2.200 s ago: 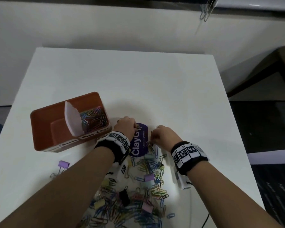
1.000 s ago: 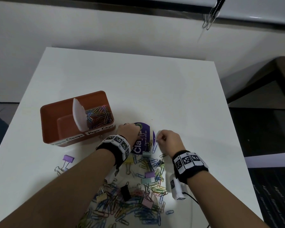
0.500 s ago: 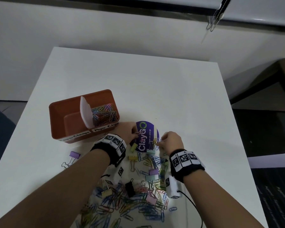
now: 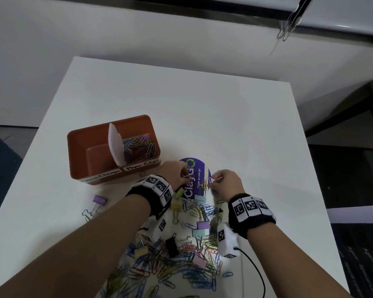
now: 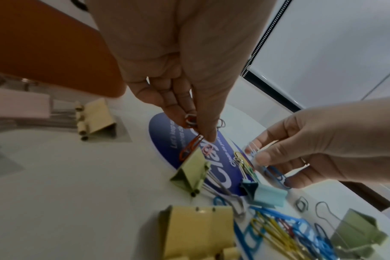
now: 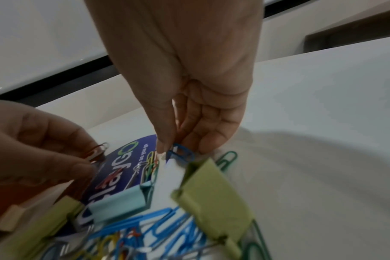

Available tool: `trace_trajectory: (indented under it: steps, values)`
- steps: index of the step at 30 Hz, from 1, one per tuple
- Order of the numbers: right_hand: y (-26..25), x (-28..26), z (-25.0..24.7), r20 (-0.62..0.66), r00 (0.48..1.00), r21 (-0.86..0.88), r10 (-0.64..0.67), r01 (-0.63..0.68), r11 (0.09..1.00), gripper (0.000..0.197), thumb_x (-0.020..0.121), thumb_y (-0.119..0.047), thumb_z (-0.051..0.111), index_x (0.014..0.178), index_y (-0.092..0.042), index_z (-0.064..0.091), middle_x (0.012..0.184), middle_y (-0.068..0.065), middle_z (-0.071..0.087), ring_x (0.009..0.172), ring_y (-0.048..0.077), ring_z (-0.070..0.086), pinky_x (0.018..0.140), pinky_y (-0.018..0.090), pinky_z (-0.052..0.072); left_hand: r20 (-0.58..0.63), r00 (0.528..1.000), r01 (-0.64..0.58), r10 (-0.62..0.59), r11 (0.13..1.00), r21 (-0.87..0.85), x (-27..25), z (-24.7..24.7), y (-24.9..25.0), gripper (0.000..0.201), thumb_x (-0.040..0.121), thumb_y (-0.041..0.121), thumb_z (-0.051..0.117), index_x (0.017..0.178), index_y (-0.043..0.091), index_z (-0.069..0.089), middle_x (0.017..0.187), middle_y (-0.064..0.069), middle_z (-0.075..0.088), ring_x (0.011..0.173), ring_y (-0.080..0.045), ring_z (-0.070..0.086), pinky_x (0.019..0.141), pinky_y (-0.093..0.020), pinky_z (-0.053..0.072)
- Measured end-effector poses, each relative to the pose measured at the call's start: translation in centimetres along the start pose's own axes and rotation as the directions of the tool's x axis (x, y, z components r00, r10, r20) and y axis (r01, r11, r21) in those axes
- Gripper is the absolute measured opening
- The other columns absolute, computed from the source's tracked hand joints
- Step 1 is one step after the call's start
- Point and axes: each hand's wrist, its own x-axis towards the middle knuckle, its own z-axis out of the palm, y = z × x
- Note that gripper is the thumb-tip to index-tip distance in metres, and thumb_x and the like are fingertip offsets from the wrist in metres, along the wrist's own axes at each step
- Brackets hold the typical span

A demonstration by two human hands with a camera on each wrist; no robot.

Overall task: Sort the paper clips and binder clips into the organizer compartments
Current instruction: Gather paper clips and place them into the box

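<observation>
The left hand [image 4: 174,173] pinches several paper clips [image 5: 190,120] between thumb and fingertips above the purple sticker [image 4: 194,177]. The right hand [image 4: 227,183], at the sticker's right edge, pinches a blue paper clip [image 6: 181,153]. Toward the person from the sticker lies the mixed pile of clips [image 4: 177,263]. Left of the sticker stands the orange organizer [image 4: 91,145], paper clips filling its right compartment.
</observation>
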Motion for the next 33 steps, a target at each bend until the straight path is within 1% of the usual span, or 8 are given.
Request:
trace_trajectory:
  steps: [3, 9, 13, 17, 19, 24, 29, 33]
  values:
    - [-0.3, -0.1, 0.4, 0.009, 1.000, 0.030, -0.010, 0.010, 0.999, 0.014, 0.075, -0.008, 0.073, 0.074, -0.014, 0.060, 0.078, 0.007, 0.066, 0.071, 0.019, 0.061, 0.071, 0.026, 0.048, 0.033, 0.999, 0.043, -0.044, 0.999, 0.021, 0.8, 0.4, 0.4, 0.025, 0.081, 0.030, 0.069, 0.101, 0.017, 0.063, 0.104, -0.003, 0.068, 0.100, -0.022, 0.061, 0.084, -0.033, 0.050]
    - [-1.3, 0.5, 1.3, 0.020, 1.000, -0.084, -0.022, 0.024, 0.996, 0.011, 0.076, -0.008, 0.068, 0.068, -0.014, 0.064, 0.079, 0.005, 0.066, 0.078, 0.019, 0.060, 0.069, 0.023, 0.042, 0.113, 0.992, 0.029, -0.048, 0.986, 0.165, 1.8, 0.6, 1.6, 0.025, 0.081, 0.029, 0.069, 0.103, 0.017, 0.065, 0.110, -0.005, 0.065, 0.106, -0.027, 0.059, 0.091, -0.039, 0.050]
    - [-2.0, 1.4, 1.3, 0.091, 0.995, -0.205, -0.047, 0.065, 0.977, 0.009, 0.082, -0.010, 0.064, 0.081, -0.007, 0.073, 0.094, 0.009, 0.071, 0.091, 0.025, 0.063, 0.070, 0.022, 0.038, 0.134, 0.989, 0.038, -0.063, 0.982, 0.187, 2.6, 0.3, 1.5, 0.019, 0.087, 0.028, 0.060, 0.098, 0.015, 0.068, 0.108, -0.008, 0.065, 0.104, -0.031, 0.060, 0.092, -0.043, 0.050]
    - [-2.4, 1.6, 1.7, 0.143, 0.988, -0.305, -0.053, 0.095, 0.948, 0.015, 0.088, -0.012, 0.057, 0.091, -0.003, 0.069, 0.098, 0.016, 0.068, 0.097, 0.032, 0.062, 0.080, 0.032, 0.046, 0.193, 0.979, 0.020, -0.073, 0.964, 0.263, 3.2, 0.2, 1.1, 0.019, 0.089, 0.027, 0.057, 0.084, 0.010, 0.065, 0.100, -0.012, 0.066, 0.095, -0.032, 0.062, 0.085, -0.044, 0.052]
    - [-2.5, 1.3, 1.6, 0.162, 0.985, -0.334, -0.062, 0.114, 0.936, 0.017, 0.090, -0.011, 0.052, 0.095, -0.003, 0.067, 0.101, 0.017, 0.067, 0.099, 0.033, 0.061, 0.082, 0.033, 0.045, 0.210, 0.974, 0.013, -0.085, 0.947, 0.322, 3.3, 0.3, 0.8, 0.018, 0.091, 0.022, 0.052, 0.088, 0.007, 0.063, 0.104, -0.015, 0.064, 0.098, -0.034, 0.060, 0.086, -0.045, 0.052]
    - [-2.0, 0.4, 0.2, 0.137, 0.985, -0.255, -0.105, 0.137, 0.957, 0.020, 0.093, -0.015, 0.051, 0.092, -0.001, 0.064, 0.098, 0.016, 0.067, 0.089, 0.027, 0.060, 0.077, 0.027, 0.044, 0.199, 0.975, 0.016, -0.097, 0.926, 0.376, 3.2, 0.9, 0.5, 0.024, 0.094, 0.021, 0.049, 0.110, 0.007, 0.058, 0.118, -0.015, 0.053, 0.113, -0.037, 0.051, 0.097, -0.049, 0.046]
    - [-1.0, 0.0, -2.0, 0.040, 0.990, -0.145, -0.133, 0.137, 0.980, 0.016, 0.093, -0.016, 0.052, 0.089, -0.006, 0.063, 0.085, 0.007, 0.063, 0.079, 0.018, 0.052, 0.074, 0.022, 0.038, 0.161, 0.985, 0.032, -0.070, 0.974, 0.225, 2.6, 0.6, 0.1, 0.021, 0.093, 0.022, 0.052, 0.102, 0.005, 0.060, 0.113, -0.015, 0.060, 0.106, -0.033, 0.057, 0.092, -0.042, 0.048]
    - [0.1, 0.2, -2.8, -0.063, 0.994, -0.026, -0.084, 0.083, 0.996, 0.009, 0.089, -0.017, 0.060, 0.081, -0.012, 0.062, 0.084, 0.011, 0.070, 0.078, 0.025, 0.061, 0.077, 0.031, 0.048, 0.108, 0.994, 0.012, -0.024, 0.994, 0.110, 1.7, -0.2, -0.2, 0.025, 0.091, 0.023, 0.057, 0.107, 0.005, 0.062, 0.111, -0.013, 0.065, 0.106, -0.030, 0.058, 0.091, -0.035, 0.046]
